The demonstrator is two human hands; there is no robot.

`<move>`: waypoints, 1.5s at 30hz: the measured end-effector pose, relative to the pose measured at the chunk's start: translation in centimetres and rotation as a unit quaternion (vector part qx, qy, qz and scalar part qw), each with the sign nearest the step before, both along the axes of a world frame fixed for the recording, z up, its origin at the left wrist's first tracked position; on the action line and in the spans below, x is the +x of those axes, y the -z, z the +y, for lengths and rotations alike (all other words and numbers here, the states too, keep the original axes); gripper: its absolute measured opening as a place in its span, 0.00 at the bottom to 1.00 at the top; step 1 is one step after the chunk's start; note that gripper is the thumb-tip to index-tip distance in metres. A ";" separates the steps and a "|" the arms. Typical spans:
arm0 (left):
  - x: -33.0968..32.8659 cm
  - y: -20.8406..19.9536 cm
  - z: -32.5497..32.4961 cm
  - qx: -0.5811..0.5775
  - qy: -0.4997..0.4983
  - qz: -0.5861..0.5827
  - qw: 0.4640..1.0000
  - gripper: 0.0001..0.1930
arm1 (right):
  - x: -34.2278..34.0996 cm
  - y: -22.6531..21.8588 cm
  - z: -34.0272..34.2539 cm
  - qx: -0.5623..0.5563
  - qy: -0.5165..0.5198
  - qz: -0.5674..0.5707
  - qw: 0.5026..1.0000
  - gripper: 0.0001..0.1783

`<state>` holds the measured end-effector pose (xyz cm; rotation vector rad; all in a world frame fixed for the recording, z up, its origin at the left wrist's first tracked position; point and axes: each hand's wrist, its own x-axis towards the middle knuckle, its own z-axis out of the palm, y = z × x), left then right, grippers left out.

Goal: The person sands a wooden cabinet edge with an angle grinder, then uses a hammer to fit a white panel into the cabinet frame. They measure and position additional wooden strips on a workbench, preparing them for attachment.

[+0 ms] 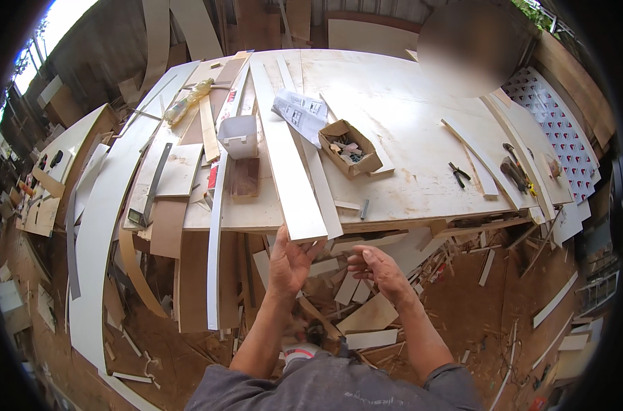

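Observation:
A long white board [284,154] lies lengthwise across the worktable [407,89], its near end jutting past the front edge. My left hand [291,264] grips that end, thumb at the left side and fingers beneath it. To the right, in the air beyond the table edge, my right hand [383,270] is loosely curled with the fingers apart, holding nothing. A second white strip [316,179] runs along the board's right side. Close by stand an open cardboard box [356,164] of small hardware and a white plastic container [238,137]. Printed sheets [301,113] lie across the strips.
A try square [154,185] and a clear plastic bag [188,101] lie at the left. Black pliers [460,175] and a hammer [514,159] are at the right. Wood offcuts [373,315] litter the floor below. A person, partly blurred, is at the far right.

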<state>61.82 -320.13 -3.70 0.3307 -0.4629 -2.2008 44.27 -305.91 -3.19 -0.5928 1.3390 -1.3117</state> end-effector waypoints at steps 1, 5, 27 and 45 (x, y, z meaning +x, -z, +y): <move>0.5 0.2 0.6 0.000 0.009 -0.020 1.000 0.22 | 0.2 -0.9 -2.5 -0.020 -0.029 -0.022 0.999 0.26; 1.4 -1.0 3.5 -0.054 0.036 -0.084 0.994 0.20 | 2.6 -3.8 -10.6 -0.048 -0.047 -0.036 0.997 0.25; -15.6 -5.2 14.8 -0.268 -0.126 -0.152 0.943 0.26 | -9.7 -1.6 36.2 -0.087 -0.054 0.437 0.894 0.32; -45.5 -12.2 63.6 -0.356 0.075 -0.034 0.931 0.31 | -24.1 4.6 80.1 0.061 0.288 0.532 0.793 0.28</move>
